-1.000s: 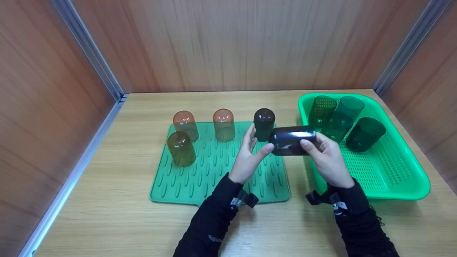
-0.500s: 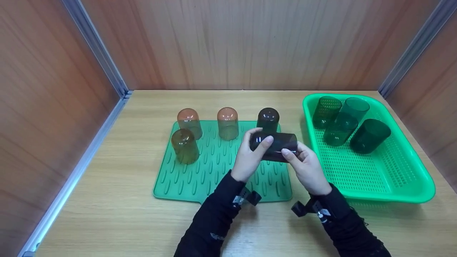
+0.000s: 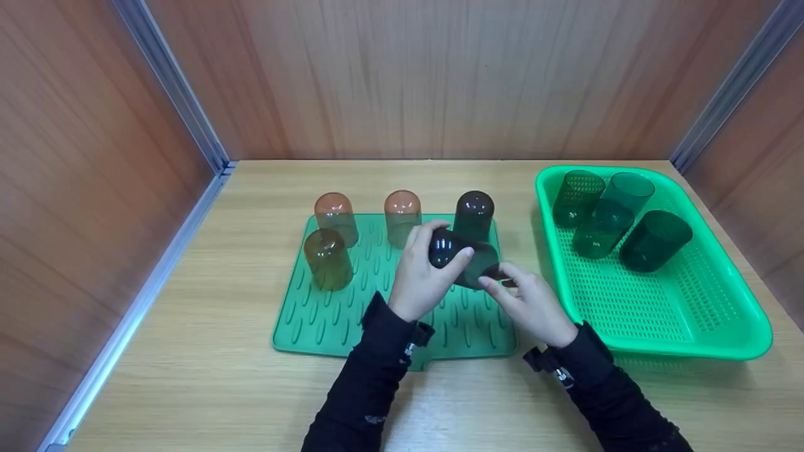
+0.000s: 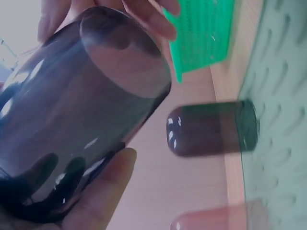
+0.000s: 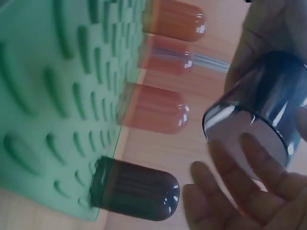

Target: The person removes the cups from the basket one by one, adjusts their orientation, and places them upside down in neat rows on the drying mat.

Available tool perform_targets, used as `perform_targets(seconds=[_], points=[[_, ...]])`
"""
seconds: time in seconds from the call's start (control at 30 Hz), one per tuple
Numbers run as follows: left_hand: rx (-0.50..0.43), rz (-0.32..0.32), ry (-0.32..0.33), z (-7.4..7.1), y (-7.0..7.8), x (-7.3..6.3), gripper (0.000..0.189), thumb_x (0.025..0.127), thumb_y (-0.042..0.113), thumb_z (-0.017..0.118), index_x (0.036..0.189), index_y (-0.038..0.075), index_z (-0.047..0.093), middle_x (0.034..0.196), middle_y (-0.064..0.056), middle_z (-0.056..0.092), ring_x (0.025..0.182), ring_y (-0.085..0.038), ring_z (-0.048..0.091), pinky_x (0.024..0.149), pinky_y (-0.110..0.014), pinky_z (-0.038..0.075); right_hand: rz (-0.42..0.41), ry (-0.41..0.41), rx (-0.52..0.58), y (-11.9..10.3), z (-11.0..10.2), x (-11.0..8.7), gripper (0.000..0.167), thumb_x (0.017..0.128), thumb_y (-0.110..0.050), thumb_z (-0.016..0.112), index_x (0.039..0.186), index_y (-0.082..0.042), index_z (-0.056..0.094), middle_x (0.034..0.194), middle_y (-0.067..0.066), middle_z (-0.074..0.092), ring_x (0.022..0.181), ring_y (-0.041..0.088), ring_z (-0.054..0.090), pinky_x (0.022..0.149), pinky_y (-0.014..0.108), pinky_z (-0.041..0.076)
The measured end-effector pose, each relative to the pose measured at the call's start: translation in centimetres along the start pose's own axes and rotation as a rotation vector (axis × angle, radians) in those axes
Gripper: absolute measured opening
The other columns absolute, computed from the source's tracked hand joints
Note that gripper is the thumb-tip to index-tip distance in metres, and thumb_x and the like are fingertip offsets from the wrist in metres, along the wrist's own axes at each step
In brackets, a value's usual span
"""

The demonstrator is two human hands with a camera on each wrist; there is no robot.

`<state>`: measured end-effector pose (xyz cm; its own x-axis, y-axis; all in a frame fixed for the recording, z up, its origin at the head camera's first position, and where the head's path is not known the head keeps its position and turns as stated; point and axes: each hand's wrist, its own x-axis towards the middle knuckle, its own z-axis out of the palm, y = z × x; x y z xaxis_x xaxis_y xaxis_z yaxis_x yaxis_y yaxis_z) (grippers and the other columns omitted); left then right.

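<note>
Over the green mat [image 3: 377, 326] a dark tinted tumbler [image 3: 480, 260] lies tilted between both hands, its mouth toward the lower right. My left hand [image 3: 419, 276] grips the tumbler round its closed end. At the rim is my right hand [image 3: 534, 304], thumb outside and fingertips at the mouth, as the right wrist view shows. Upside down on the mat stand another dark tumbler [image 3: 475, 213], two pink tumblers, one at left [image 3: 336, 220] and one in the middle [image 3: 402, 216], and an amber tumbler [image 3: 328, 260].
At the right a green basket [image 3: 761, 342] holds several tumblers, including a dark green one [image 3: 655, 242], leaning at its far end. Wooden panels [image 3: 440, 81] enclose the table [image 3: 188, 351] at the back and both sides.
The tumbler has moved left, away from the basket, and tipped from level to slanting. My left hand has gone from open beside it to gripping its closed end; the right hand has followed leftward.
</note>
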<state>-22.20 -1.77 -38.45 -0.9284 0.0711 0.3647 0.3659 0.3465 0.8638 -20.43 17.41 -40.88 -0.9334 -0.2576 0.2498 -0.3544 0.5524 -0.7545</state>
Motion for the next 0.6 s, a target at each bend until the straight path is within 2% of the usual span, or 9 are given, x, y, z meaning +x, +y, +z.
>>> perform_targets(seconds=[0.1, 0.2, 0.4, 0.5, 0.6], points=[[0.146, 0.024, 0.016, -0.5, -0.4, 0.2, 0.054, 0.084, 0.039, 0.067, 0.128, 0.011, 0.051, 0.114, -0.007, 0.049, 0.085, -0.017, 0.056, 0.065, -0.026, 0.051, -0.062, -0.030, -0.138, 0.6, 0.4, 0.0, 0.026, 0.093, -0.028, 0.061, 0.108, -0.007, 0.064, 0.105, 0.007, 0.065, 0.100, 0.023, 0.061, 0.084, 0.045, 0.049], [0.310, 0.035, -0.003, -1.3, -0.7, 0.6, 0.053, 0.083, 0.041, 0.066, 0.126, 0.011, 0.053, 0.113, -0.008, 0.047, 0.081, -0.017, 0.056, 0.062, -0.027, 0.050, -0.096, -0.067, -0.243, 1.2, 1.0, -0.2, 0.027, 0.091, -0.024, 0.063, 0.111, -0.006, 0.063, 0.108, 0.009, 0.063, 0.103, 0.025, 0.059, 0.087, 0.043, 0.047], [0.611, 0.066, -0.085, -2.8, -1.1, 1.9, 0.054, 0.080, 0.042, 0.068, 0.123, 0.012, 0.055, 0.109, -0.010, 0.050, 0.078, -0.021, 0.058, 0.063, -0.034, 0.050, -0.069, -0.192, -0.423, 2.4, 1.8, -1.1, 0.038, 0.089, -0.030, 0.064, 0.119, -0.007, 0.059, 0.125, 0.017, 0.054, 0.117, 0.032, 0.050, 0.096, 0.048, 0.043], [0.710, 0.052, -0.106, -3.3, -1.6, 2.8, 0.057, 0.079, 0.042, 0.069, 0.125, 0.012, 0.052, 0.112, -0.012, 0.051, 0.080, -0.024, 0.059, 0.063, -0.038, 0.051, -0.068, -0.264, -0.482, 2.7, 2.1, -1.4, 0.045, 0.089, -0.034, 0.064, 0.124, -0.006, 0.057, 0.133, 0.023, 0.048, 0.125, 0.038, 0.045, 0.099, 0.051, 0.039], [0.755, 0.036, -0.121, -3.7, -2.6, 3.5, 0.059, 0.078, 0.041, 0.072, 0.125, 0.012, 0.051, 0.111, -0.014, 0.051, 0.081, -0.027, 0.059, 0.064, -0.040, 0.051, -0.060, -0.327, -0.511, 2.8, 2.5, -1.5, 0.049, 0.089, -0.035, 0.063, 0.127, -0.006, 0.055, 0.136, 0.026, 0.045, 0.127, 0.041, 0.041, 0.101, 0.052, 0.037]])
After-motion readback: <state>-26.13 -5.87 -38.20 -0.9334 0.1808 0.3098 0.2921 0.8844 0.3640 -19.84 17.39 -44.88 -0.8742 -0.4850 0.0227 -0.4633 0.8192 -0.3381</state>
